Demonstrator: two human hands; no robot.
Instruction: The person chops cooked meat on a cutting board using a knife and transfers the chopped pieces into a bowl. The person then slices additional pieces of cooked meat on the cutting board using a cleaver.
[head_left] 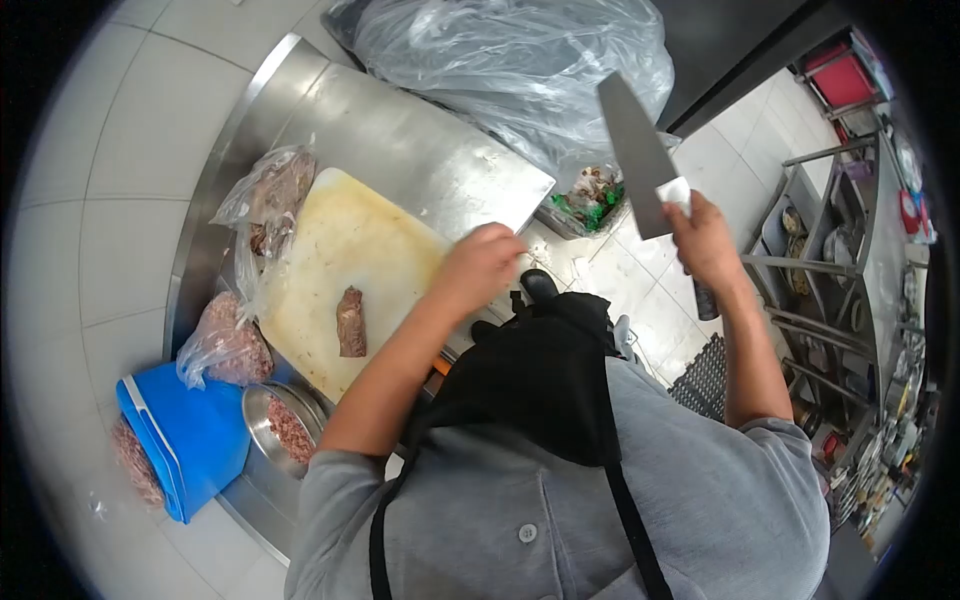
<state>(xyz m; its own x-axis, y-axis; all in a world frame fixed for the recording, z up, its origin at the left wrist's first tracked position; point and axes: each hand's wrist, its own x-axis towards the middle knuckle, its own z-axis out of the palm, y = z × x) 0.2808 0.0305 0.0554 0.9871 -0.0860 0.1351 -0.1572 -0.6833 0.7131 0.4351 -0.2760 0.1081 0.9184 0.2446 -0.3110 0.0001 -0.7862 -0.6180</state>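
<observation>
A large wide-bladed knife (pixel 632 150) is raised on the right, blade pointing up and away. My right hand (pixel 706 240) is closed around its dark handle, and a small white patch shows where handle and blade meet. My left hand (pixel 478 268), slightly blurred, hovers by the near right edge of the yellowed cutting board (pixel 375 225). Its fingers are curled together; whether anything is between them is hidden. A dark reddish-brown piece of meat (pixel 351 322) lies on the board, apart from both hands.
Clear bags of meat (pixel 275 200) line the board's left side. Beside a blue container (pixel 190 440) stands a metal bowl (pixel 262 425) of chopped meat. A plastic-lined waste bin (pixel 570 218) is beyond the steel table (pixel 420 140). Metal shelving (pixel 850 240) stands right.
</observation>
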